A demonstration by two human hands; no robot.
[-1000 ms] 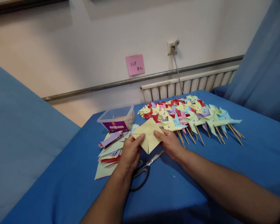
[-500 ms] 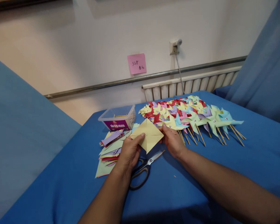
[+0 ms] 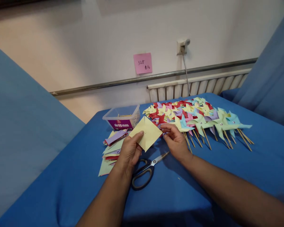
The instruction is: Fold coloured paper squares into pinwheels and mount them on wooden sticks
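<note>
Item one: a yellow paper square point(image 3: 146, 133), which we hold lifted above the bench point(image 3: 180, 189). Our left hand point(image 3: 130, 151) has its fingers point(image 3: 137, 136) closed on the square's near-left edge, thumb on top. Our right hand point(image 3: 176, 141) sits just right of the square, fingers point(image 3: 167, 126) loosely curled at its right corner; we cannot tell whether they pinch it or only touch it.

Item two: black-handled scissors point(image 3: 145, 170), lying flat on the bench just below our left fingers and between our two wrists, blades closed and pointing toward our right hand.

Item three: a stack of cut paper pieces point(image 3: 112, 148) in purple, green, red and yellow, just left of our left fingers.

Item four: a clear plastic tub point(image 3: 121, 117) with a purple label, beyond our left fingers.

Item five: a row of finished paper pinwheels point(image 3: 198, 116) on wooden sticks, in mixed colours, spread beyond and to the right of our right fingers, the nearest ones just beside them.

Item six: a pink note point(image 3: 143, 63) on the wall, well beyond both hands.
</note>
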